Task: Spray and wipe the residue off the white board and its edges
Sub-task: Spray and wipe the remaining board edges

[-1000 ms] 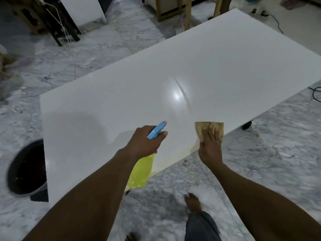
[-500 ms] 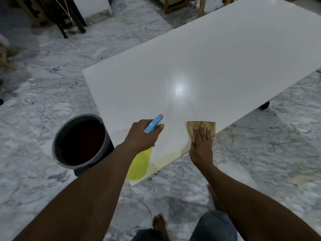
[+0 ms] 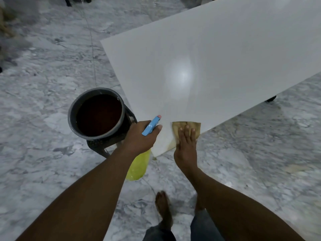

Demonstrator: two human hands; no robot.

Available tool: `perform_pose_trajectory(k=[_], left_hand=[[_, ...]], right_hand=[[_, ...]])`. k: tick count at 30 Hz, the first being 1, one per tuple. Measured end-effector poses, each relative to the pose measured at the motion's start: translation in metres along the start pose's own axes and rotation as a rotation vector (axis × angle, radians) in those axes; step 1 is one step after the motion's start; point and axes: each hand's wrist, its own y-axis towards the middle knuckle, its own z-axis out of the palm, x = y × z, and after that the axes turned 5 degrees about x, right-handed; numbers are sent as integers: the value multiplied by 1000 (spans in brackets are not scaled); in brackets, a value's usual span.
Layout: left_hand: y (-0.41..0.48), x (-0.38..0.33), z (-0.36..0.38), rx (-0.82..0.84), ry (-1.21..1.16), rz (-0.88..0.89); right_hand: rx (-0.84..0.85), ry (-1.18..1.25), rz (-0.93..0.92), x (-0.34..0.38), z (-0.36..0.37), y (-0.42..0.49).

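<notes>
Tan cloth point(image 3: 188, 126) is lying at the near corner of the white board point(image 3: 217, 66), the right hand point(image 3: 186, 146) pressing it with straight fingers. The left hand point(image 3: 140, 136) is gripping the yellow spray bottle point(image 3: 139, 164), fingers curled round it. Wiping looks underway; the next move is probably calling for a sweep along the edge.

The person has stepped left along the board's point(image 3: 208, 66) near edge. The right hand point(image 3: 186, 146) has slid the cloth point(image 3: 192, 126) leftward with it, from about midway along that edge to just short of the near left corner. The left hand point(image 3: 141, 136) with the bottle point(image 3: 139, 166), a second ago above the board surface, now sits at the left edge, the bottle hanging past the corner over the floor point(image 3: 43, 162). The bucket point(image 3: 71, 110), then half cut off by the board, now shows whole just left of that corner. A foot point(image 3: 163, 206) has shifted forward.
</notes>
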Motion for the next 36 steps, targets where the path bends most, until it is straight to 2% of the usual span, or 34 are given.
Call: perform_pose_trajectory(k=[5, 10, 13, 15, 16, 18, 20, 21, 22, 24, 26, 31, 36], left_hand=[[-29, 23, -6, -30, -27, 17], [-53, 55, -18, -84, -33, -43], [-71, 67, -22, -102, -24, -90], [-75, 63, -24, -112, -36, -96], [-75, 59, -26, -116, -37, -88], [-75, 45, -27, -122, -24, -57], [-72, 28, -24, -115, -20, -29], [-71, 16, -20, -102, -12, -18], [-70, 3, -14, -83, 7, -9], [-63, -21, -2, -29, 44, 4], [-55, -55, 19, 54, 85, 56], [-41, -152, 92, 200, 205, 186], [-27, -266, 184, 322, 269, 296]], right_hand=[[68, 42, -48, 38, 28, -38], [187, 38, -115, 54, 53, -58], [289, 157, -147, 68, 48, -80], [339, 266, -88, 79, 31, -83], [351, 340, -18, 84, 20, -80], [353, 597, 238, 93, -14, -65], [369, 980, 597, 90, -54, -46], [400, 1191, 720, 84, -77, -39], [434, 1368, 772, 77, -104, -33], [457, 1565, 743, 63, -145, -21], [412, 1605, 701, 39, -186, -14], [270, 1524, 675, -29, -280, -13], [113, 1395, 738, -116, -389, -15]])
